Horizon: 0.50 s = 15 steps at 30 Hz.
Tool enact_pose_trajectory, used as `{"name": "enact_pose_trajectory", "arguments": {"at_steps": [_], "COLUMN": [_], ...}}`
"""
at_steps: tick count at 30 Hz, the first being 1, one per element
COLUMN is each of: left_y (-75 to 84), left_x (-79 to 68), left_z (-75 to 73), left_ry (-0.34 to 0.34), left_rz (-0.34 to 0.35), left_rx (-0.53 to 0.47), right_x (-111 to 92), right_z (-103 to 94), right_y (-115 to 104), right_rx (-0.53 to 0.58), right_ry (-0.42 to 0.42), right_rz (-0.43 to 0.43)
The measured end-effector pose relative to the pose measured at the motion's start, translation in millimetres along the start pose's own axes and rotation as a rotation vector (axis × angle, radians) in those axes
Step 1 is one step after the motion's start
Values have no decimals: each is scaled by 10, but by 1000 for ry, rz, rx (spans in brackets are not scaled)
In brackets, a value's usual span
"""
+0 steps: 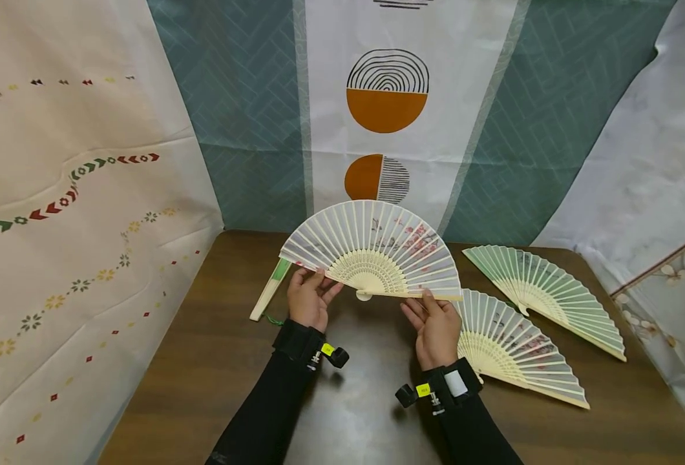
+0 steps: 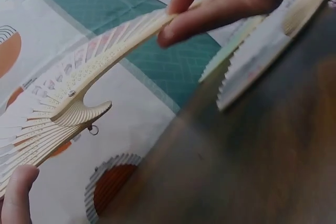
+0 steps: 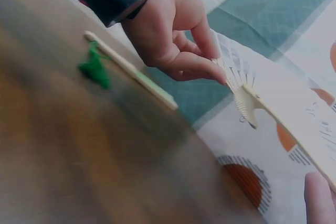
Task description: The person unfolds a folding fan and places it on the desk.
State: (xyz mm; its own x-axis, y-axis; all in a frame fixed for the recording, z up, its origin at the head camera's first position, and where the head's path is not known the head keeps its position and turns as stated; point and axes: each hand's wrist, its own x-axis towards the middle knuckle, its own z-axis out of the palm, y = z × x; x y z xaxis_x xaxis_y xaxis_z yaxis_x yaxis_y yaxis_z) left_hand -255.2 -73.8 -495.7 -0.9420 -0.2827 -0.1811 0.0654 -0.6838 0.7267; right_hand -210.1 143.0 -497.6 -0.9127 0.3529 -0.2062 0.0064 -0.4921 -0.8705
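Spread wide between both hands is a white folding fan [image 1: 371,242] with pink blossoms and pale ribs, held up over the table. My left hand [image 1: 309,300] pinches its left end rib between thumb and fingers. At the other end, my right hand [image 1: 435,326] grips the right guard rib the same way. The left wrist view shows the right fingers [image 2: 181,22] closed on the rib's tip, with a small metal ring under the fan's pivot. In the right wrist view the left hand [image 3: 173,35] pinches the opposite edge.
A folded fan [image 1: 271,289] with a green section and green tassel [image 3: 95,69] lies at the table's left. On the right lie an open green fan [image 1: 552,294] and an open white fan [image 1: 517,349], the latter partly behind the right hand. Patterned cloth [image 1: 249,116] hangs behind the wooden table [image 1: 203,361].
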Motion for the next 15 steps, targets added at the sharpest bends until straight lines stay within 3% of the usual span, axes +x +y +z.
{"name": "enact_pose_trajectory", "arguments": {"at_steps": [6,11,15], "left_y": [114,96,102], "left_x": [-218,-478,-683], "left_z": [-335,-663,-840], "left_ry": [-70,-55,-53], "left_rz": [-81,-142,-156], "left_rx": [111,247,355], "right_x": [-336,-613,-797], "right_z": [-251,-467,-608], "right_y": [28,96,135], "right_rx": [-91,-156,-195], "right_ry": [-77,-85,-89], "right_rz": [84,169,237]}}
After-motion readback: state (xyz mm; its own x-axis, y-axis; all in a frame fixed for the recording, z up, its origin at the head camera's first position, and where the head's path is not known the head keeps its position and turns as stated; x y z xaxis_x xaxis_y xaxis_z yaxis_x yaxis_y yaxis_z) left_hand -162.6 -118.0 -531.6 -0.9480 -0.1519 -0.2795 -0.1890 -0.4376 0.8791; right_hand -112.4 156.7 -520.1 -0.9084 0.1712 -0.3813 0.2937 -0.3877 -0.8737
